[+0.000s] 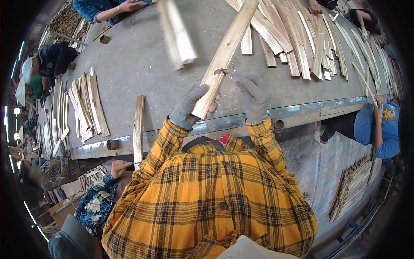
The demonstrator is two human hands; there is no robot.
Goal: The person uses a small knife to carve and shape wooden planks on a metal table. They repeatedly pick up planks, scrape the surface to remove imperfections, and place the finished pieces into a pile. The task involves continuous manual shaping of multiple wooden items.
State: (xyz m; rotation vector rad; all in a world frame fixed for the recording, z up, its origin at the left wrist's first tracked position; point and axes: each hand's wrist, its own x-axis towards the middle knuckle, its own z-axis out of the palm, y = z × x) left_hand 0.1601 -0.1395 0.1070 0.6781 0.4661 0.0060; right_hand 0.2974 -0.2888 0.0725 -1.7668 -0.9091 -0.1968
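Two gloved hands: the left hand (185,105), at 11 o'clock from centre, grasps the near end of the held board (228,47); the right hand (253,97), at 2 o'clock, pinches the small tool (221,71).
Held board: slants from near centre to 12:30, its far end cut off by the upper rim; the left fingers behind it are partly hidden.
Small tool: a dark, flat head at the board's right edge; its handle is mostly lost in the right hand, and whether the head bites the wood cannot be told.
Blurred boards (177,34): at 11:30, smeared, upper ends out of view.
Co-workers: a blue sleeve (92,8) at 11 is cropped; a floral sleeve (95,203) shows at 8.
Prints: a yellow figure (389,114) on the blue T-shirt (366,129) at 3; faint marks on pale cloth (248,249) at 6 are unreadable.
Wood: long, narrow, streaky-grained; a loose heap (280,39) at 1:30, a smaller stack (98,105) at 9:30.
Table (138,64): grey, flat, flecked with chips, its near edge shiny.
Plaid shirt (207,185): yellow-orange and black, with dark round buttons.
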